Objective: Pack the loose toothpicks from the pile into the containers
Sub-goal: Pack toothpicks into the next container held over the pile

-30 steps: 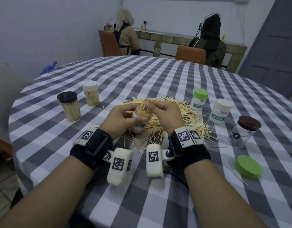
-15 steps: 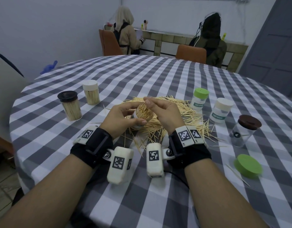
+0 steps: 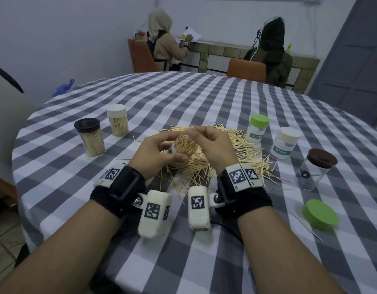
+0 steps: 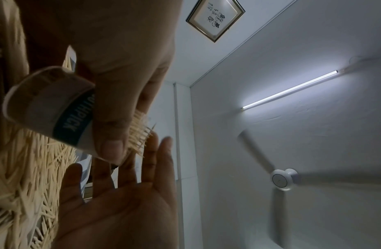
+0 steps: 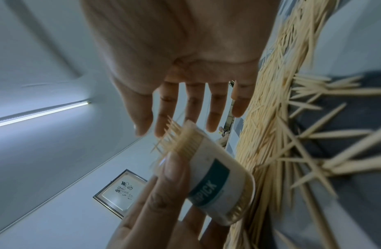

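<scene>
I have the open toothpick container (image 3: 182, 150) tilted over the near side of the pile (image 3: 215, 153), mid-table, and it looks nearly full, tips bristling past its rim. My left hand (image 3: 156, 154) grips its body, thumb across the label. My right hand (image 3: 213, 145) hovers at the mouth with fingers (image 5: 193, 104) spread and straight, holding nothing I can make out. I judge this one is in its final topping-up or levelling. Next I would press the protruding tips flush, then fetch the loose green lid (image 3: 320, 215) lying toward the table's near right edge.
</scene>
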